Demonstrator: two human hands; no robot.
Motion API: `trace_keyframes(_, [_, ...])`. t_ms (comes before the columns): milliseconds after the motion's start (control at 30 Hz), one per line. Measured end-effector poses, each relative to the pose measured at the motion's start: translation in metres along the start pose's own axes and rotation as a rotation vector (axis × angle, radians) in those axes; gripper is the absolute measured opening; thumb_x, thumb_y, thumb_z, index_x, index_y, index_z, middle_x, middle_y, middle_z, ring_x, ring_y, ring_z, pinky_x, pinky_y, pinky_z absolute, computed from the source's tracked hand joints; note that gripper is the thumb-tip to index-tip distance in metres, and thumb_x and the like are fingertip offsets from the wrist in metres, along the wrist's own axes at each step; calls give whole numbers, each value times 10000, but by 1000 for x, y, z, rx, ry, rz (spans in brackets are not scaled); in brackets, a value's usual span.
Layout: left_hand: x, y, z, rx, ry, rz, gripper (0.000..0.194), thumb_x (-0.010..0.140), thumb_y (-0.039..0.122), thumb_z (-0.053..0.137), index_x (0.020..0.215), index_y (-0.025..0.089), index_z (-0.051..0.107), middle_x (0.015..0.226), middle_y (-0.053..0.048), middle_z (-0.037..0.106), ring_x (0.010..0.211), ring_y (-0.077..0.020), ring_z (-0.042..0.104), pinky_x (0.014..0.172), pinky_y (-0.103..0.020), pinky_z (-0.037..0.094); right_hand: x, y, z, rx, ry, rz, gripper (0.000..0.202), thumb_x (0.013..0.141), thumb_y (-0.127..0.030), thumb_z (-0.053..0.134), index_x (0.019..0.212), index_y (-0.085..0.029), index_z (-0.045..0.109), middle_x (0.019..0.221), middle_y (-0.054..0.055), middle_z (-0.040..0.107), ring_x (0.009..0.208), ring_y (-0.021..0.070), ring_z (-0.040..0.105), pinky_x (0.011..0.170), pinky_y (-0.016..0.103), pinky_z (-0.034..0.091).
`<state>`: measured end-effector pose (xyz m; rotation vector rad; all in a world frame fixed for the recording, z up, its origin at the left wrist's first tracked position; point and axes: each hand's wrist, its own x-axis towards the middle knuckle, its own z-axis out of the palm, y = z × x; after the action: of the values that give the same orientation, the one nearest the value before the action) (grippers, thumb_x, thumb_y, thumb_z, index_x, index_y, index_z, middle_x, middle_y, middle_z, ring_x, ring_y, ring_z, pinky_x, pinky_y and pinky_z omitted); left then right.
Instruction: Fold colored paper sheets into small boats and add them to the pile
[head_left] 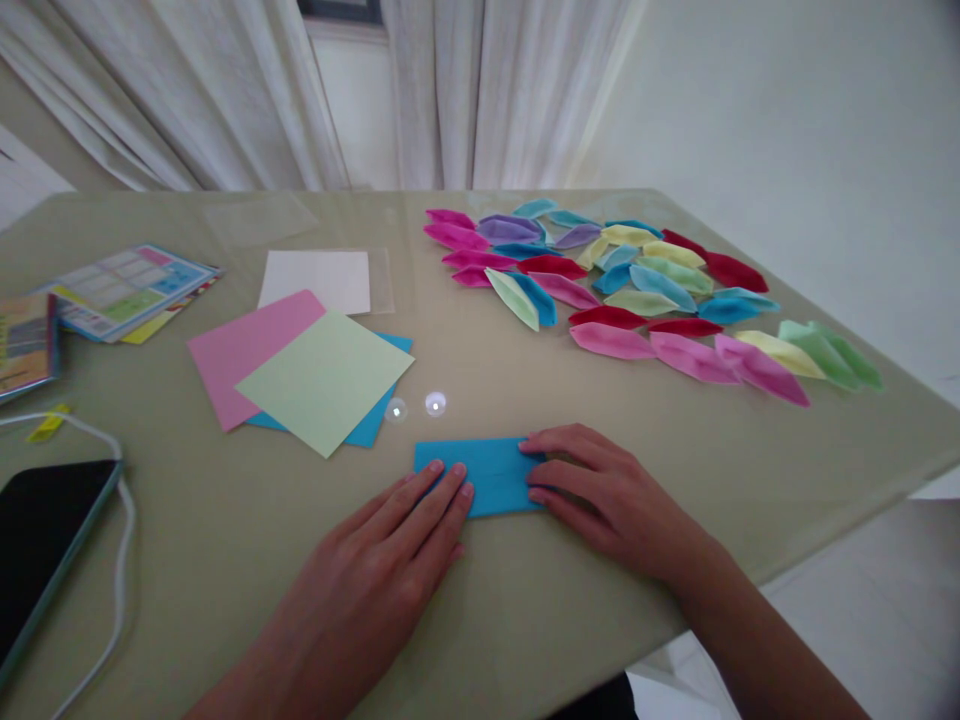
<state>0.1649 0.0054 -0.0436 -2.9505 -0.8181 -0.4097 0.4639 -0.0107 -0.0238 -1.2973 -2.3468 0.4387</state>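
A blue strip of folded paper (pixel 495 478) lies flat on the table in front of me, with a crease running along its length. The stretched fingers of my left hand (pixel 397 550) rest on its left end. My right hand (pixel 600 500) touches the right end, fingers apart and slightly bent, covering that edge. Beyond the strip, to the left, a pale green paper sheet (pixel 326 380) overlaps a pink sheet (pixel 240 350) and a blue sheet (pixel 386 400).
Several folded paper pieces (pixel 611 340) in many colours spread across the back right of the table (pixel 465 620). A white sheet (pixel 319 280) lies behind the coloured ones. Printed booklets (pixel 142 285), a phone (pixel 49 540) and a white cable (pixel 124 560) are at left.
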Motion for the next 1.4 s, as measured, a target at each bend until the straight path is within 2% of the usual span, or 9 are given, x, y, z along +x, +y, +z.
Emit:
trace_keyframes(100, [0,-1,2,20,11,17,410,1118,238,431,1482,150,598,1556,-99,603,1424,-290,596,1090,-460,562,-2,0,1,-16,13,-31,178,985,-377,733,1086,-230,733,1349,112,722,1218,284,690,1057,478,582])
trace_keyframes(233, [-1,0,4,37,11,23,416,1120,246,416,1480,144,598,1547,-109,611,1423,-283,598,1109,-461,545,-4,2,3,-53,44,-68,129,1016,-328,704,1071,-217,743,1348,98,737,1230,261,698,1063,451,576])
trace_keyframes(367, [-3,4,3,44,4,17,529,1131,418,379,1510,99,562,1576,-154,575,1431,-293,589,1125,-468,533,-5,3,-1,-131,87,-127,141,1012,-302,714,1106,-211,763,1327,80,762,1230,264,702,1046,443,571])
trace_keyframes(500, [-4,6,4,63,4,28,630,1126,503,312,1518,71,549,1585,-180,558,1425,-305,592,1099,-472,545,-7,-22,0,-264,191,-182,212,1015,-262,701,1197,-164,751,1267,90,792,1188,259,719,1015,418,556])
trace_keyframes(733, [-7,6,11,33,24,33,531,1103,376,420,1498,54,570,1584,-195,558,1445,-325,568,1142,-492,497,-20,-86,46,-345,0,-39,835,1025,-703,501,1524,-35,545,1570,204,568,1422,349,584,1147,477,518])
trace_keyframes(1033, [-17,-6,7,102,45,105,595,1104,457,435,1591,118,470,1645,-123,502,1464,-277,544,1197,-457,401,-57,-67,35,-331,41,158,592,1062,-487,576,1525,-119,575,1567,181,573,1398,336,621,1166,556,536])
trace_keyframes(1200, [-39,-21,-3,181,88,131,538,1115,453,410,1544,154,537,1567,-91,602,1395,-255,602,1177,-436,377,-57,-64,34,-323,81,151,521,1054,-440,612,1480,-141,614,1524,156,624,1366,324,649,1171,544,532])
trace_keyframes(1300, [-47,-24,-15,200,113,162,433,1117,348,420,1435,147,634,1474,-112,681,1320,-268,653,1150,-448,390,-54,-59,33,-312,127,125,431,1039,-381,654,1411,-163,665,1444,132,698,1301,304,691,1146,509,548])
trace_keyframes(1400, [-40,-17,-28,138,232,183,249,1058,150,505,1141,182,738,1189,-68,812,1094,-239,733,1080,-420,440,-49,-51,32,-315,155,68,318,1023,-303,684,1313,-175,715,1348,114,759,1199,285,729,1103,483,559])
